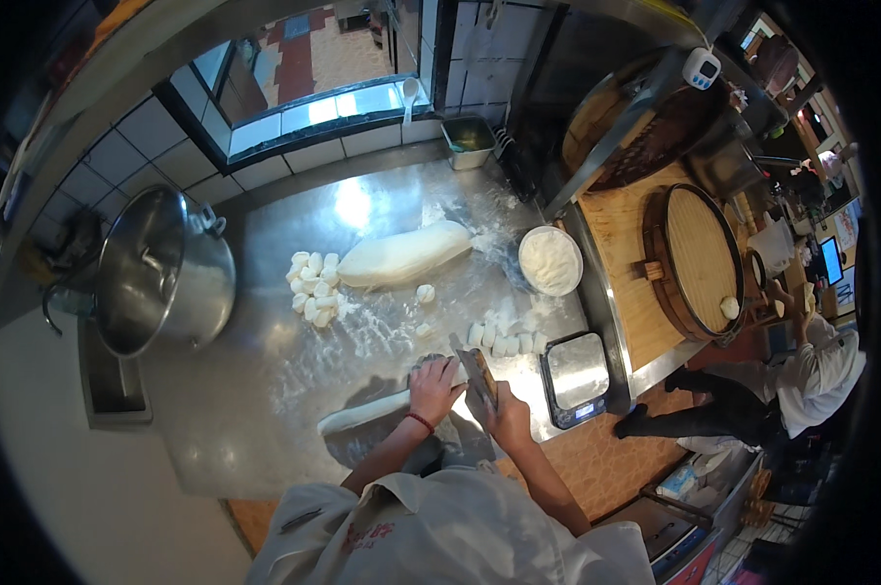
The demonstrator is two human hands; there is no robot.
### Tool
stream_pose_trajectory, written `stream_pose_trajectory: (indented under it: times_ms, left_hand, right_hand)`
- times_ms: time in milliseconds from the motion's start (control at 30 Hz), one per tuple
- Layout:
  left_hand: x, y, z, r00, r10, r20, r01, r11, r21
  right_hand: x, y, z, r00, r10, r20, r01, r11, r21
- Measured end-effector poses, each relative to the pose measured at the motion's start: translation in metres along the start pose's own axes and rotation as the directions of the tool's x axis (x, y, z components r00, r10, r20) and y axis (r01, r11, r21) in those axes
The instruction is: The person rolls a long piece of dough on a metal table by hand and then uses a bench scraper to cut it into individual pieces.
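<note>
A long floury dough rope (364, 413) lies across the near side of the steel worktop. Over its right end, my left hand (434, 390) is closed, fingers curled on the dough. The handle of a broad-bladed cleaver (476, 378) is gripped in my right hand (509, 419); its blade stands at the rope's end, close to my left fingertips. Just beyond the blade sits a row of cut dough pieces (504, 341). Farther off rests a thick dough log (406, 254), with a heap of dough pieces (313, 289) at its left and a single dough piece (425, 293) before it.
A digital scale (576, 373) and a bowl of flour (551, 262) stand on the right. Beyond the worktop's right edge is a round wooden steamer (696, 255). A large steel pot (157, 273) occupies the left. At far right, a person (811, 385) stands.
</note>
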State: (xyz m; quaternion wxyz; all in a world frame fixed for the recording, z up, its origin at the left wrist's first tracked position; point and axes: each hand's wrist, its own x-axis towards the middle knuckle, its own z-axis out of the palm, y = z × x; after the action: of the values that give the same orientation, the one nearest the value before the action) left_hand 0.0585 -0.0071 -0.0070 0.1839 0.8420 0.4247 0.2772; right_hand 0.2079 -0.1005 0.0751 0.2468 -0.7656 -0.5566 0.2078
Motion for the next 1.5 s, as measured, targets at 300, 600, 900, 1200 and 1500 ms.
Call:
stream_pose_trajectory:
  times_ms: [300, 600, 900, 1200, 1500]
  left_hand:
    - [-0.007, -0.006, 0.011, 0.996, -0.012, 0.094, 0.009, 1.000, 0.030]
    - [-0.015, -0.005, -0.012, 0.988, -0.153, 0.006, 0.153, 0.988, -0.001]
    - [-0.032, -0.021, -0.018, 0.988, -0.112, 0.102, 0.100, 0.989, 0.108]
    - [-0.028, -0.014, -0.006, 0.983, -0.130, 0.130, 0.121, 0.990, 0.073]
    - [-0.030, -0.013, -0.021, 0.986, -0.162, 0.044, 0.160, 0.987, 0.034]
  right_hand:
    - [0.002, 0.009, 0.007, 0.997, -0.027, 0.078, 0.028, 1.000, -0.012]
    - [0.070, 0.002, 0.042, 0.986, 0.058, -0.157, -0.057, 0.998, 0.011]
    - [0.012, -0.014, 0.014, 0.999, 0.046, 0.018, -0.047, 0.997, 0.059]
    - [-0.013, -0.010, 0.027, 0.991, 0.021, 0.133, -0.019, 1.000, -0.013]
    - [0.066, -0.018, 0.053, 0.993, 0.041, -0.110, -0.044, 0.999, -0.023]
